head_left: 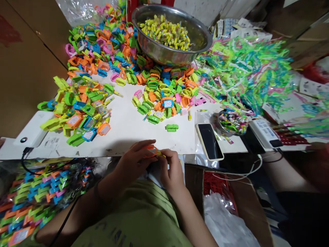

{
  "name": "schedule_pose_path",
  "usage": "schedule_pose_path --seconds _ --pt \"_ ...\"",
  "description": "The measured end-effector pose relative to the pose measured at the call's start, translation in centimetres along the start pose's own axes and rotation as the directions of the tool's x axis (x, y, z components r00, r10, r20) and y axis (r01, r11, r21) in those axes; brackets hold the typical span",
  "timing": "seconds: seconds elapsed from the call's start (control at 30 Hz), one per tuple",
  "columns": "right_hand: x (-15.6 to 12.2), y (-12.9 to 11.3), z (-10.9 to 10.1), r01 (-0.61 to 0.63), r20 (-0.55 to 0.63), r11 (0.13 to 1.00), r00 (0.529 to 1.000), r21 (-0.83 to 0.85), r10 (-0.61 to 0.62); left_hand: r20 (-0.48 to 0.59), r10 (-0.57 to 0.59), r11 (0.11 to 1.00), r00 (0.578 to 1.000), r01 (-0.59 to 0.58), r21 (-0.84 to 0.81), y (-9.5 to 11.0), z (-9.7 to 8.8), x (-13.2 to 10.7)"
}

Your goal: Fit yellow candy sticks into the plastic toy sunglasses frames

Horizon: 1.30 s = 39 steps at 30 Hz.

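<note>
My left hand (pixel 135 159) is closed around an orange toy watch (pixel 151 150) just past the table's front edge. Pinched at the watch's right end, my right hand (pixel 171 166) holds a small yellow piece (pixel 159 153), partly covered by my fingers. A lone green toy watch (pixel 171 128) lies on the white tabletop (pixel 128 120) beyond my hands. To the left spreads a pile of toy watches (pixel 79 109), some with yellow pieces attached. Another heap of watches (pixel 164 91) sits in front of the metal bowl (pixel 172 55), which contains many small yellow wrapped pieces (pixel 164 32).
A phone (pixel 210 141) lies at the right, near a small bowl of colourful bits (pixel 232 120). Green and blue plastic strips (pixel 246 72) cover the back right. A white power bank (pixel 33 128) stands left. Another person's arm (pixel 285 171) reaches in from the right.
</note>
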State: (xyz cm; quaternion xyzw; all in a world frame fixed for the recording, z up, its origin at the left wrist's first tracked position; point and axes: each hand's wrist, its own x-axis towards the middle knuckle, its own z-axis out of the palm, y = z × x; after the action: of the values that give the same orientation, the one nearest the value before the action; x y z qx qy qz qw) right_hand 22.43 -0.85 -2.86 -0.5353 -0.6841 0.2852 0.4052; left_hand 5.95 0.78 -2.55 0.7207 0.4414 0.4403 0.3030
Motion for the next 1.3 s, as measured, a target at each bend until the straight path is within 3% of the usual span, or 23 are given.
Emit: schedule_pose_path --seconds 0.1,0.23,0.4,0.47,0.53,0.6,0.63,0.7,0.77,0.83,0.87,0.93,1.0,1.07,1.17,1.3 --pt "0.5 -0.5 -0.5 0.059 0.116 0.961 0.993 -0.270 -0.028 0.020 -0.074 0.997 0.997 0.074 -0.017 0.0 -0.1 -0.1" --pt "0.8 -0.2 -0.6 0.152 0.241 0.834 0.970 -0.530 -0.023 0.088 -0.254 0.966 0.963 0.257 -0.016 0.2 0.0 -0.2" --pt "1.4 0.3 0.6 0.273 0.372 0.791 0.926 -0.548 -0.062 0.238 -0.379 0.925 0.894 0.376 0.059 -0.6 -0.1 0.3" --pt "2.4 0.7 0.5 0.281 0.402 0.825 0.913 -0.491 -0.072 0.218 -0.379 0.925 0.899 0.366 0.100 -1.5 -1.3 0.9" --pt "4.4 1.8 -0.5 0.270 0.372 0.867 0.922 -0.419 -0.107 0.085 -0.352 0.925 0.932 0.332 0.186 -2.4 -3.7 1.7" --pt "7.4 4.2 -2.3 0.195 0.221 0.897 0.969 -0.397 -0.113 -0.139 -0.294 0.889 0.946 0.324 0.323 -3.3 -7.3 2.8" --pt "9.0 5.7 -3.2 0.107 0.090 0.901 0.993 -0.420 -0.076 -0.243 -0.267 0.852 0.933 0.346 0.393 -3.7 -9.3 3.3" --pt "12.5 8.9 -4.9 -0.067 -0.079 0.839 0.996 -0.541 0.029 -0.456 -0.220 0.727 0.862 0.456 0.512 -4.4 -13.0 4.4" --pt "15.4 11.8 -5.7 -0.121 -0.114 0.807 0.991 -0.578 0.067 -0.579 -0.178 0.602 0.796 0.553 0.575 -5.2 -15.6 5.4" --pt "17.6 13.8 -5.5 -0.144 -0.117 0.785 0.989 -0.602 0.091 -0.629 -0.115 0.540 0.768 0.580 0.610 -5.9 -16.2 6.1" --pt "18.3 14.4 -5.2 -0.147 -0.114 0.777 0.989 -0.612 0.097 -0.628 -0.075 0.543 0.775 0.560 0.626 -6.3 -15.6 6.4" --pt "19.3 15.0 -4.3 -0.149 -0.116 0.761 0.988 -0.632 0.098 -0.559 -0.016 0.604 0.829 0.454 0.655 -6.9 -13.1 6.9" --pt "20.0 15.2 -3.6 -0.153 -0.129 0.748 0.987 -0.646 0.090 -0.414 -0.019 0.725 0.910 0.297 0.621 -7.7 -9.3 7.6" --pt "20.8 15.3 -3.3 -0.167 -0.149 0.738 0.985 -0.654 0.091 -0.276 -0.099 0.854 0.956 0.224 0.469 -8.6 -5.4 8.5" --pt "22.2 15.6 -3.4 -0.173 -0.138 0.729 0.984 -0.662 0.109 -0.218 -0.286 0.881 0.933 0.345 0.324 -10.3 -1.1 10.4" --pt "22.7 15.6 -3.2 -0.142 -0.070 0.724 0.989 -0.675 0.129 -0.236 -0.423 0.831 0.875 0.479 0.283 -12.1 0.3 13.2"
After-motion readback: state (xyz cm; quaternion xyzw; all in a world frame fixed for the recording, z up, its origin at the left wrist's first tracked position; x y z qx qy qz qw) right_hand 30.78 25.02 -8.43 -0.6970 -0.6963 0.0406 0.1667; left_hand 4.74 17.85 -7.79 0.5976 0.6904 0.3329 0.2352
